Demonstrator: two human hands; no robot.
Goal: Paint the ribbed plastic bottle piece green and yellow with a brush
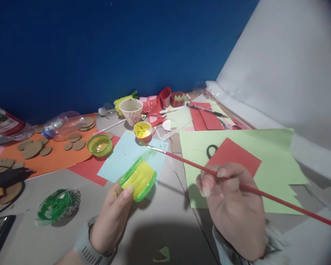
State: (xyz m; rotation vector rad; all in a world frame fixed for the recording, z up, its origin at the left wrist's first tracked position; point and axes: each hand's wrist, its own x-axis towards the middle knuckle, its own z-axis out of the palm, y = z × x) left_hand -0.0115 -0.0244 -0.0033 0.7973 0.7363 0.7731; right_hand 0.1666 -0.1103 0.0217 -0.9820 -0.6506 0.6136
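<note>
My left hand (116,213) grips a small curved piece painted yellow with green edges (140,179), its wet paint shining. What the piece is made of is hidden by the paint. In my right hand (234,209) is a long paintbrush (182,160) with a red handle, pinched between thumb and fingers. Its bristle tip, greenish, hovers close to a small cup of yellow paint (144,139), apart from the painted piece. Beneath the piece lies light blue paper (114,162). A bowl smeared with green paint (74,202) rests on the table left of my left hand.
A patterned paper cup (132,113) and a green-rimmed dish (99,152) stand farther back. Cardboard discs (33,149) and a clear bottle (60,129) lie on orange paper (68,156). At right, red paper (237,154) overlaps scissors on green paper (276,158). A blue wall (113,48) rises behind.
</note>
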